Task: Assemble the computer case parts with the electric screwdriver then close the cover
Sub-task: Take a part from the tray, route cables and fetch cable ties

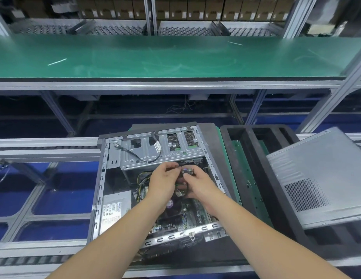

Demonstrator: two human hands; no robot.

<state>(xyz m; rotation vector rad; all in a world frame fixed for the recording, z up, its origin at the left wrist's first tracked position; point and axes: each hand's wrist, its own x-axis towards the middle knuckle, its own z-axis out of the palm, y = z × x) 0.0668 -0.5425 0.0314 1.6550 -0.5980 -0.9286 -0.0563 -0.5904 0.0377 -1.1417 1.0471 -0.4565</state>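
A long green bench (155, 57) runs across the background above a roller conveyor (44, 152). On the conveyor's near stretch the open computer case (113, 198) lies on its side. Both hands meet inside it beneath the drive cage (161, 150): the left hand (163, 184) and right hand (199, 188) pinch a small component (187, 171) between closed fingertips. The grey cover (320, 178) rests tilted on a black tray (276, 198) at the conveyor's right end.
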